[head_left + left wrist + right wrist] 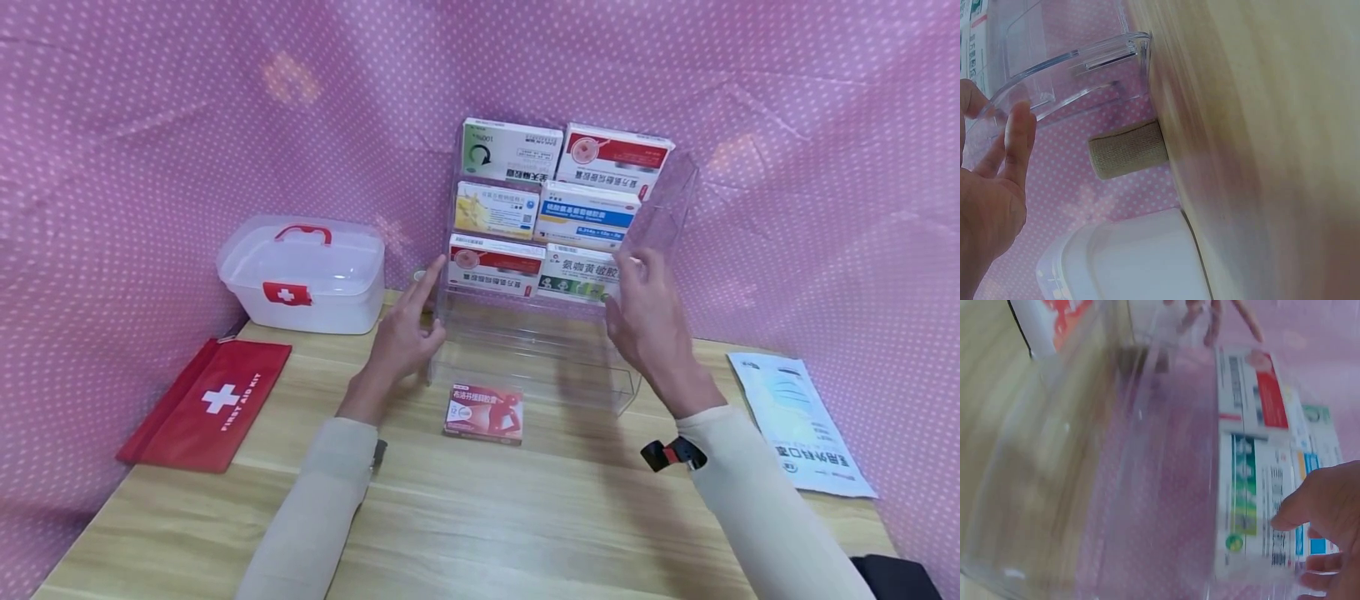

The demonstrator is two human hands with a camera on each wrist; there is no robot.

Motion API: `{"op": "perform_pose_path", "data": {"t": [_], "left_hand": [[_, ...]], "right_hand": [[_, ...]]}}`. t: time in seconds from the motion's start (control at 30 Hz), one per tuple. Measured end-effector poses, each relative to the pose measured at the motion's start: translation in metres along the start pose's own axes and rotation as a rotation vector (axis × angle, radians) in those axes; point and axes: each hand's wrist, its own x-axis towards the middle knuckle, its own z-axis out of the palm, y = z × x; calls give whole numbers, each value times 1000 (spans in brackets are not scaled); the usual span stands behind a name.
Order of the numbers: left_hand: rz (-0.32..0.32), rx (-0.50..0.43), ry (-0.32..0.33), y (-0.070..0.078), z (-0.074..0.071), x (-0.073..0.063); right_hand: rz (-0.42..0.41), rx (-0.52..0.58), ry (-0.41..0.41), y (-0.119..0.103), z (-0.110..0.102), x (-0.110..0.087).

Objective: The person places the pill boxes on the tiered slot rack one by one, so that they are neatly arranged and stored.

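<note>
A clear acrylic rack [517,340] stands on the table, holding medicine boxes in three stepped tiers, two to a tier. My left hand [401,337] is at the rack's left side, fingers extended along its edge. At the right end of the lowest filled tier, my right hand [651,321] pinches a green-and-white medicine box [572,273]. In the right wrist view the thumb lies over that box's front [1244,487], with the other fingers bent round its end. Beside it sits a red-and-white medicine box [495,265]. A pink-red medicine box [485,412] lies flat before the rack.
At the left are a translucent bin [315,283] with a red handle and a red first aid pouch [213,408]. A tan bandage roll [1129,150] stands between bin and rack. A face mask packet [802,421] lies at the right, with a dark object [896,577] at the near right corner.
</note>
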Motion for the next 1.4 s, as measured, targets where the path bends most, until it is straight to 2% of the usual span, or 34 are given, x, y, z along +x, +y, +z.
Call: {"op": "perform_pose_path", "data": {"t": [0.1,0.17,0.23,0.33,0.57,0.73,0.9,1.0,1.27,1.4], "left_hand": [[0,4,0,0,0,0],[-2,8,1,0,0,0],[-3,8,3,0,0,0],[-4,10,4,1,0,0],[-1,-11,-6,1,1,1],[23,-20,-2,0,1,2],[30,-25,8,0,0,2],[28,-23,5,-1,0,3],[13,-16,0,-2,0,1],[5,-15,-2,-2,0,0]], "right_hand": [[-81,22,60,-12,7,-12],[-146,28,66,-22,16,-23],[-185,42,18,-33,27,-36],[-188,48,-127,-47,48,-55],[50,33,-574,-64,82,-83],[187,77,-738,-57,87,-90],[284,198,-794,-38,78,-96],[297,287,-795,-26,73,-105],[177,471,-725,-5,64,-124],[185,540,-674,-5,59,-128]]}}
